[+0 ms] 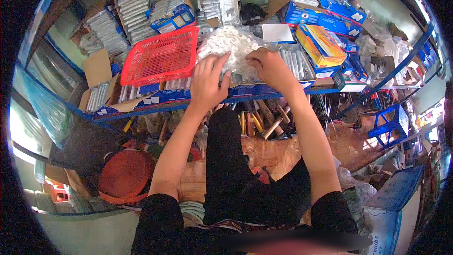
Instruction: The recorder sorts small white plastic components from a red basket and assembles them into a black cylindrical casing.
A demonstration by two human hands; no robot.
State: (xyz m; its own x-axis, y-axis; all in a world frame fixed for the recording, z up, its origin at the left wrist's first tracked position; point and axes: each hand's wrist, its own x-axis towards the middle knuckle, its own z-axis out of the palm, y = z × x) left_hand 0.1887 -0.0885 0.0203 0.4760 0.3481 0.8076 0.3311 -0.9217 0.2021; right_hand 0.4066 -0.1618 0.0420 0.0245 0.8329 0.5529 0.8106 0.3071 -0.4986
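Observation:
A heap of small white plastic pieces (231,40) lies on what looks like clear plastic sheeting or a bag, in the middle of the shelf. At its near left side rests my left hand (209,81), fingers stretched over the pieces and thumb apart. My right hand (272,70) is at the heap's right edge with its fingers curled and pressed together. Whatever is between those fingertips is too small or hidden to name. Left of the heap a red perforated plastic basket (160,55) sits tilted on top of boxes, close to my left hand.
Open cartons of clear-wrapped packs (131,7) line the back. An orange-yellow box (322,45) lies on blue boxes to the right. The shelf's blue front edge (179,101) runs below my hands. A blue stool (389,126) and a round red object (125,174) stand lower down.

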